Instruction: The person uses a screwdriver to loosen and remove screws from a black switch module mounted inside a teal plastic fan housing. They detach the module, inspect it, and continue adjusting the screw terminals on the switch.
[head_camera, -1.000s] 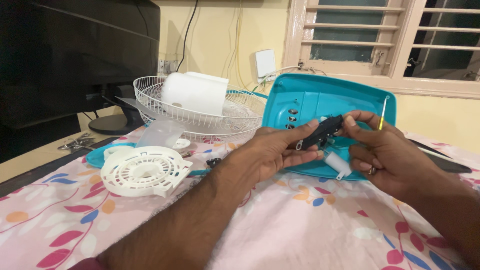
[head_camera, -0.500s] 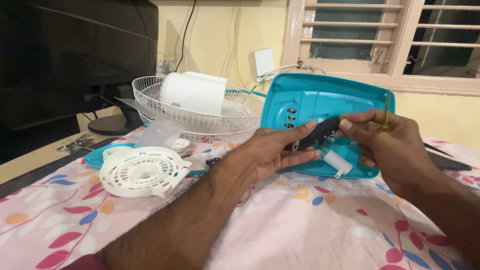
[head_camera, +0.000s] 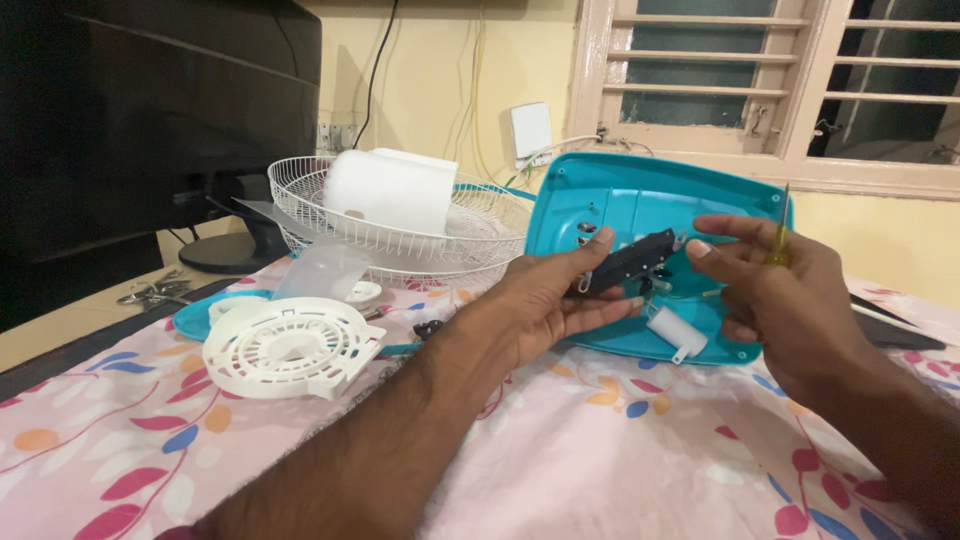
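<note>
Left hand (head_camera: 545, 305) pinches a black switch block (head_camera: 628, 265) steady above the tilted teal fan base (head_camera: 640, 200), centre-right. Right hand (head_camera: 775, 290) grips a yellow screwdriver (head_camera: 780, 235), fingertips at the block. White wire fan guard (head_camera: 400, 235) rests far left.

Left hand (head_camera: 545, 305) holds a black switch block (head_camera: 628, 263); right hand (head_camera: 785, 300) grips a screwdriver (head_camera: 780, 235).

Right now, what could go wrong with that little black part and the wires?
The left hand pinches the black part only by its end, so it might slip. Thin wires tie it to the white cylinder; pulling could snap them. The right hand holds a screwdriver close by, which might poke fingers.
</note>
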